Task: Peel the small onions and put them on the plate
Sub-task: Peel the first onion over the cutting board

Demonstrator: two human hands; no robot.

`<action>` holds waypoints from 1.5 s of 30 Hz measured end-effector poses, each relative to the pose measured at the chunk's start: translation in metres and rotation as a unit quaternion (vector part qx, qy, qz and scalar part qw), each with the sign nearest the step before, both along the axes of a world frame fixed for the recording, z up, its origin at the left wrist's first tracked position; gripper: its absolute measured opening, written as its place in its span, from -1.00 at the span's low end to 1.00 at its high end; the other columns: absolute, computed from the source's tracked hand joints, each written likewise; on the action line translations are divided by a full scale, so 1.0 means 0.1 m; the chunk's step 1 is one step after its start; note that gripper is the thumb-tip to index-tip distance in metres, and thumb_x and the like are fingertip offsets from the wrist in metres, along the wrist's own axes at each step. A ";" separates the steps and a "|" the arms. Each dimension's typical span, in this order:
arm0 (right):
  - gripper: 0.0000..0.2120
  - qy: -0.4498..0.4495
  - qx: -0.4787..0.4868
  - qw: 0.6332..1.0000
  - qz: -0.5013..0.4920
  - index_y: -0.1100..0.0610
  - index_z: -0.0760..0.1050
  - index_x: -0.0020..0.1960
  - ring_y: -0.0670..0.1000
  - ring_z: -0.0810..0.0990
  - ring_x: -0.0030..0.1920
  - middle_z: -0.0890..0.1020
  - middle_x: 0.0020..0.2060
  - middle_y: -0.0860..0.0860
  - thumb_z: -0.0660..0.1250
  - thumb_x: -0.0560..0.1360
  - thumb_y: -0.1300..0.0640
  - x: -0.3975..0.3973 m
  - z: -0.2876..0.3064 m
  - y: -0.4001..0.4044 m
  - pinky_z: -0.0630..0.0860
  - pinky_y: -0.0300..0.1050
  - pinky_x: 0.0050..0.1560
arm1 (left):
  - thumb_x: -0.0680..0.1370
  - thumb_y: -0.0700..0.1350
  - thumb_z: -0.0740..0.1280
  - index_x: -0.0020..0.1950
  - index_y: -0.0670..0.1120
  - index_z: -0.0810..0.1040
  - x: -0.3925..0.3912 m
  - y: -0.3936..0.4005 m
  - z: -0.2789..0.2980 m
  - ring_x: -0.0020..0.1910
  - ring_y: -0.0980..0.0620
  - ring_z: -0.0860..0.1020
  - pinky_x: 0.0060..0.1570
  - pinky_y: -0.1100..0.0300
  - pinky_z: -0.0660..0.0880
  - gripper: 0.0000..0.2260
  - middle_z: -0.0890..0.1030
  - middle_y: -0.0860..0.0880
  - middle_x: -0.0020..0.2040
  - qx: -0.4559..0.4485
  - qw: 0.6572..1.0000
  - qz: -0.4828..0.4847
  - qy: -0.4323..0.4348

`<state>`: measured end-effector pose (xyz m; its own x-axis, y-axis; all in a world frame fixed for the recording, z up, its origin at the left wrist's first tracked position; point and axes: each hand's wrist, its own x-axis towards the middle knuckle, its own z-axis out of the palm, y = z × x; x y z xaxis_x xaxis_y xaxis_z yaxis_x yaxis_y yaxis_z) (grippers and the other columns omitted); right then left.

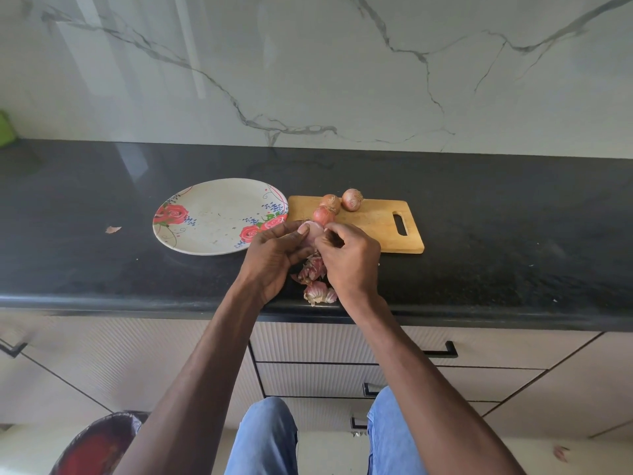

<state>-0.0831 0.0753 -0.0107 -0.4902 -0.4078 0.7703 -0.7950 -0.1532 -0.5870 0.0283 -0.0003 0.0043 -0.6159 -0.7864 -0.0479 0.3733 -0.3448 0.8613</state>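
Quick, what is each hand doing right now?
Left hand: holds the pale, partly peeled onion, fingers curled round it.
Right hand: fingers curled at the same onion, seemingly pinching its skin.

On the worktop [479,207] the plate [212,217] lay left of the board [376,221]; three onions [352,199] sat on the board's left part, peels [313,272] before it.

You are standing in a home kitchen. A polished black stone counter [479,214] runs under a marble-veined wall panel [308,70], with ribbed drawer fronts [325,341] and black handles [442,351] below. A rose-patterned plate [219,217], a wooden chopping board [376,224] and a lined bin [99,443] by your feet confirm it.
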 end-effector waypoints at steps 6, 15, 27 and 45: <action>-0.84 -0.225 0.037 0.970 0.079 0.23 0.71 -0.06 0.00 0.67 -0.27 0.70 -0.31 -0.02 0.50 0.46 0.13 0.00 0.12 0.08 0.61 -0.12 -0.24 | 0.60 -0.29 0.32 0.02 -0.26 0.63 0.01 -0.06 -0.01 0.00 -0.09 0.62 0.10 0.13 0.60 -0.90 0.66 -0.22 -0.01 0.058 0.998 -0.018 0.010; -0.96 -0.478 0.001 0.863 0.161 0.28 0.67 -0.17 0.05 0.60 -0.39 0.66 -0.38 0.14 0.45 0.45 0.35 -0.09 0.20 0.12 0.52 -0.16 -0.39 | 0.66 -0.29 0.20 0.15 -0.35 0.50 0.00 -0.01 0.08 -0.21 -0.13 0.70 -0.25 0.18 0.65 -0.84 0.63 -0.33 -0.02 0.138 0.989 -0.011 0.058; -0.92 -0.042 0.170 0.983 -0.062 0.25 0.69 -0.06 0.04 0.60 -0.08 0.66 -0.10 0.08 0.43 0.48 0.31 0.01 0.01 0.04 0.58 -0.07 -0.08 | 0.67 -0.29 0.20 0.17 -0.30 0.52 -0.01 -0.06 -0.01 0.11 -0.24 0.61 -0.02 0.12 0.66 -0.85 0.63 -0.28 0.07 0.103 0.992 -0.002 0.079; -0.77 -0.173 0.105 0.971 0.126 0.23 0.69 0.11 -0.12 0.72 -0.10 0.75 -0.09 0.03 0.52 0.47 0.21 -0.07 0.03 0.05 0.68 -0.09 -0.02 | 0.50 -0.21 0.39 0.06 -0.28 0.64 -0.01 -0.04 -0.05 -0.14 -0.01 0.68 -0.12 0.21 0.63 -0.80 0.71 -0.15 -0.10 -0.021 0.999 0.014 0.032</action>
<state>-0.0901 0.0805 -0.0075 -0.5691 -0.6780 0.4653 -0.4982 -0.1659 -0.8511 0.0273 -0.0045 -0.0010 -0.5937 -0.8043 0.0237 0.4376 -0.2980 0.8484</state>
